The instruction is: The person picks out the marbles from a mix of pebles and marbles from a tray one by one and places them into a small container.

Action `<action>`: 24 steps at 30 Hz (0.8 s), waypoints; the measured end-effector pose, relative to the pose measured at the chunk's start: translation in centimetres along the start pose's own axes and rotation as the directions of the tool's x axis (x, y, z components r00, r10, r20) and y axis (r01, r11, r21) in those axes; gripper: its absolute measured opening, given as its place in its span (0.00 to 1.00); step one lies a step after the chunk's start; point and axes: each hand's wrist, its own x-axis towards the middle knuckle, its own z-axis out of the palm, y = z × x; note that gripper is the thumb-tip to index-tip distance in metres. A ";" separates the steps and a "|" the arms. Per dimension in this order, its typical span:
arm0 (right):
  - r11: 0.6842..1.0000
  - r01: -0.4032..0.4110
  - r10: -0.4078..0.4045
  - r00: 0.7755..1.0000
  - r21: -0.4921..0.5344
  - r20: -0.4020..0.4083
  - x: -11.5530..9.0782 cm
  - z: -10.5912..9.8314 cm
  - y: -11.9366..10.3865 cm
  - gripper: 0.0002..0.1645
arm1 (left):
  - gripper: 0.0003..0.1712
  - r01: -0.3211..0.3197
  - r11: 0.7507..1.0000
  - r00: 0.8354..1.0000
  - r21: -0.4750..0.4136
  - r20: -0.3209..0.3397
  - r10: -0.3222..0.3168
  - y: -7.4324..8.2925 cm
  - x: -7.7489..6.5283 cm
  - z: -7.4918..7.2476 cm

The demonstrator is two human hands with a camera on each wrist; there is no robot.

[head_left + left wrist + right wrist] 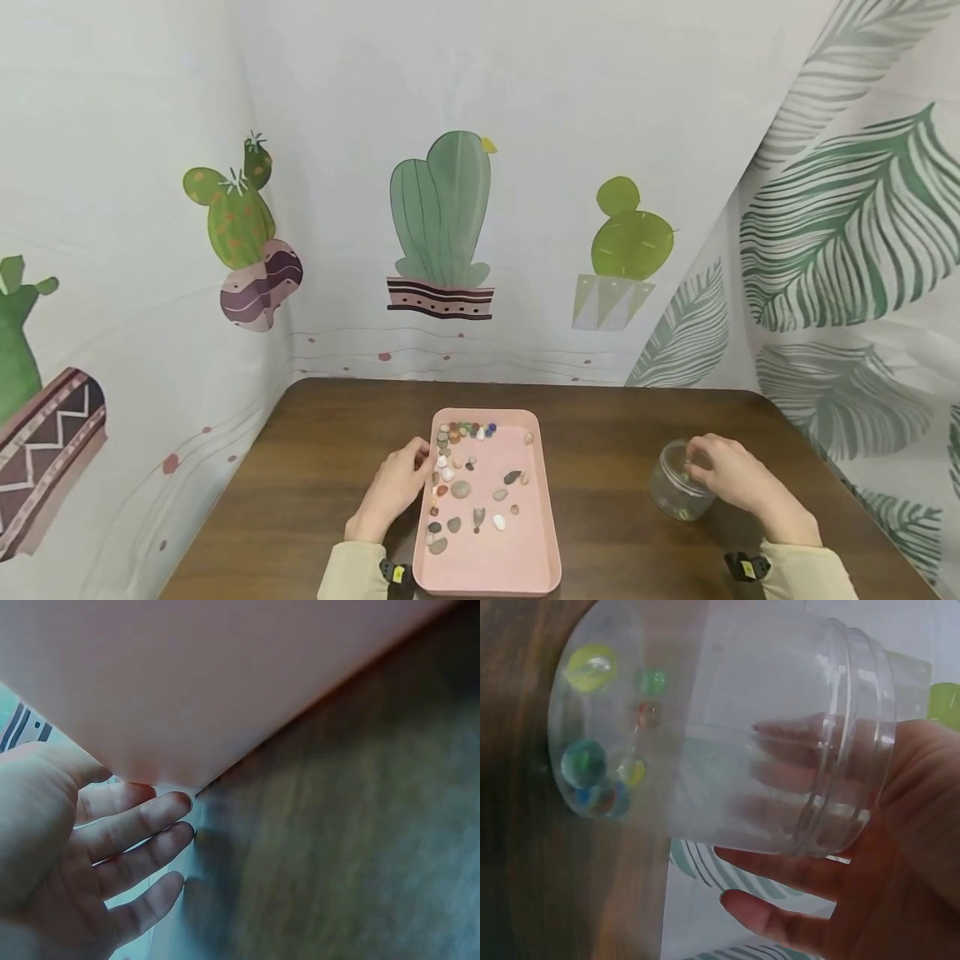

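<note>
A pink rectangular tray (517, 562) holds pebbles, shells and glass marbles, many lined along its left and far sides. My left hand (393, 485) is at the tray's left side. In the left wrist view, its thumb passes behind the rim and the index fingertip lies against the outer wall, so the hand grips the edge. At the right stands a clear jar (670, 492) with several coloured marbles (585, 763) at its bottom. My right hand (733, 473) is over the jar's mouth. Some fingers show through the jar's wall, straight, with no marble visible between them; two others stay outside.
The dark wooden table (603, 500) shows between tray and jar. Behind it and at both sides hangs a white cloth (547, 250) printed with cacti and leaves.
</note>
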 end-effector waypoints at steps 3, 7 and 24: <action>1.000 -0.004 0.004 1.000 0.011 0.010 0.0 0.4 0.0 0.08 | 0.08 0.004 1.000 1.000 0.002 -0.001 -0.004 0.0 -0.2 -0.1; 1.000 -0.021 0.021 1.000 0.009 0.007 0.0 0.5 0.1 0.09 | 0.08 -0.001 1.000 1.000 0.000 0.005 0.001 0.1 -0.2 -0.1; 0.997 0.068 -0.070 0.989 -0.020 -0.130 -0.2 -1.2 -0.7 0.06 | 0.07 0.012 1.000 1.000 -0.020 0.006 -0.012 0.0 0.1 -0.1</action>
